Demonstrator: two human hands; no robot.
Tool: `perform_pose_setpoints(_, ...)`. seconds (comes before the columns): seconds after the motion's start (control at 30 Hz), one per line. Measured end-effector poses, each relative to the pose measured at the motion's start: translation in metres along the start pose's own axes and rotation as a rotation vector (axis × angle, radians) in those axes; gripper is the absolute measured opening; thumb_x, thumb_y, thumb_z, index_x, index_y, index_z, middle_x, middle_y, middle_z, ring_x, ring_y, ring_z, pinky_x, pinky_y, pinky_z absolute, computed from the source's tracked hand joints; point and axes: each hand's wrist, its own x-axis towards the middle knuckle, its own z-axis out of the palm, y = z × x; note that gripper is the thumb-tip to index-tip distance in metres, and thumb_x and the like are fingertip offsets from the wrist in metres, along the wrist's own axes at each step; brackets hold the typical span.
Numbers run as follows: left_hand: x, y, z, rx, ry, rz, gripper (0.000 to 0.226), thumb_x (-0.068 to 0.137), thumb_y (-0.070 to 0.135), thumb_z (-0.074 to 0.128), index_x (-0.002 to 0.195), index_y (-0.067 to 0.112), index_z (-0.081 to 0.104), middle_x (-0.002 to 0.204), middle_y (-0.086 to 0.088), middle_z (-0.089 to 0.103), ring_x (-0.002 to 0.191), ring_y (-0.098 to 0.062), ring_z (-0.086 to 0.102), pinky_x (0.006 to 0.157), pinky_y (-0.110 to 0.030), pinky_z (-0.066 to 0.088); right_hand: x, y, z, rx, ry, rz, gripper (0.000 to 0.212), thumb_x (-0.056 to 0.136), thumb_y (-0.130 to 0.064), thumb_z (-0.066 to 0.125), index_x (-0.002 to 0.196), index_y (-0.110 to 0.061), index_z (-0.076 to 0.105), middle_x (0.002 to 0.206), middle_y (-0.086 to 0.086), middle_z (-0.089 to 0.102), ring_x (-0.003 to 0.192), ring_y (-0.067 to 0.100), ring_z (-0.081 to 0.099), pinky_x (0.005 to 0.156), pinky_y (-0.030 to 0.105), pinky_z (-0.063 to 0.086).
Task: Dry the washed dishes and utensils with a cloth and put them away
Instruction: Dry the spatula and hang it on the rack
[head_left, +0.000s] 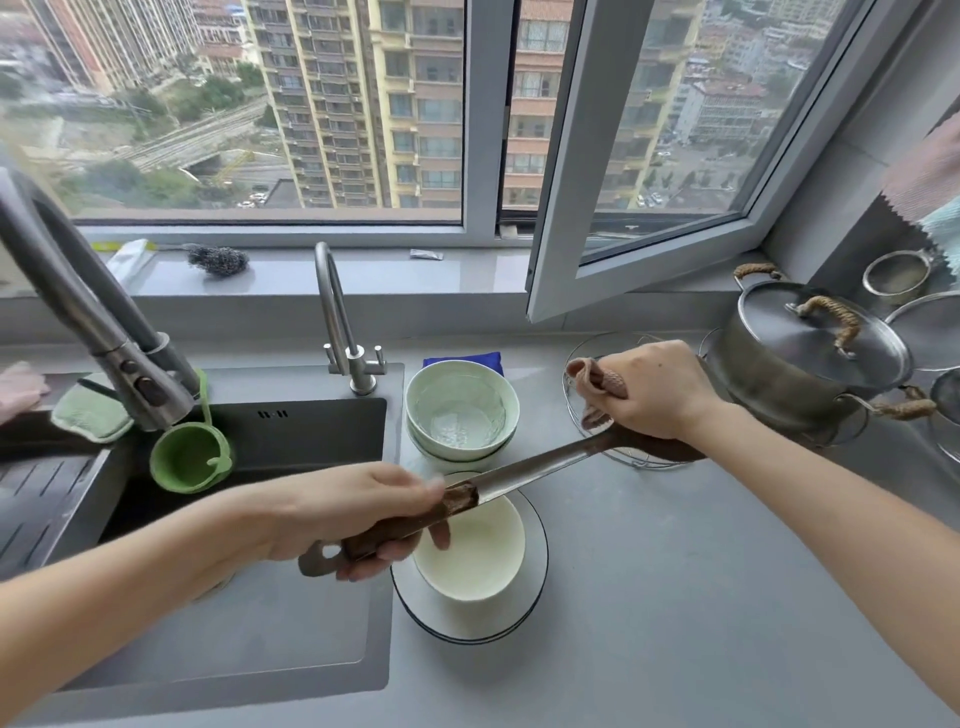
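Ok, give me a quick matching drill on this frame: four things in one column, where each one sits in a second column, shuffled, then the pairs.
Things:
1. cloth
2. white bowl
3. steel scourer
4. utensil's wooden handle

Places:
A. on the windowsill
B. gripped by the left hand
C. bunched in the right hand
D. on the dark-rimmed plate

Pairs: 1-C, 2-D, 3-A, 4-B.
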Motion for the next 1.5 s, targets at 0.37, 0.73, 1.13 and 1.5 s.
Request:
perform_pose_setpoints(0.37, 0.039, 0.025, 0.017, -0.653, 0.095, 0.061, 0.061, 0.097, 0.048, 0.022, 0.077, 0.001, 0.055, 0.045, -0.005, 0.037, 0.027, -0.013, 0.034, 0.031, -0.012, 0.025, 0.024, -0.118, -0.036, 0.701, 0.271, 0.312, 0.051, 0.088, -0.059, 0.04, 0.065, -0.015, 0.054, 0.059, -0.006, 0.061, 0.062, 0.024, 0.061, 0.057, 0.033, 0.042)
perform_pose_setpoints(0.73, 0.068, 0.058, 0.052, -0.611, 0.303, 0.283, 0.039, 0.101, 0.031, 0.033, 0.079, 0.005, 0.052, 0.051, -0.005, 0.048, 0.038, -0.014, 0.043, 0.037, -0.018, 0.035, 0.017, -0.075, -0.044, 2.206, 0.065, 1.152, 0.054, 0.097, -0.045, 0.043, 0.097, 0.002, 0.069, 0.09, 0.019, 0.072, 0.079, 0.026, 0.072, 0.07, 0.035, 0.06)
perform_pose_setpoints(1.13, 0.107, 0.112, -0.009, -0.497, 0.463, 0.394, 0.042, 0.099, 0.043, 0.031, 0.11, 0.008, 0.051, 0.102, -0.014, 0.066, 0.091, -0.024, 0.067, 0.077, -0.032, 0.055, -0.009, -0.062, -0.067, 1.984, -0.32, 1.048, 0.032, 0.096, -0.018, 0.05, 0.068, -0.002, 0.053, 0.042, 0.007, 0.051, 0.029, 0.014, 0.047, 0.031, 0.016, 0.038)
perform_pose_setpoints(1.5, 0.17, 0.196, 0.021, -1.223, 0.41, 0.425, 0.03, 0.102, 0.006, 0.024, 0.103, -0.013, 0.048, 0.076, -0.022, 0.06, 0.048, -0.022, 0.065, 0.044, -0.022, 0.054, -0.061, -0.022, -0.096, 1.738, -0.178, 0.914, 0.011, 0.087, 0.002, 0.059, 0.096, 0.001, 0.066, 0.08, 0.012, 0.072, 0.068, 0.02, 0.07, 0.059, 0.027, 0.058)
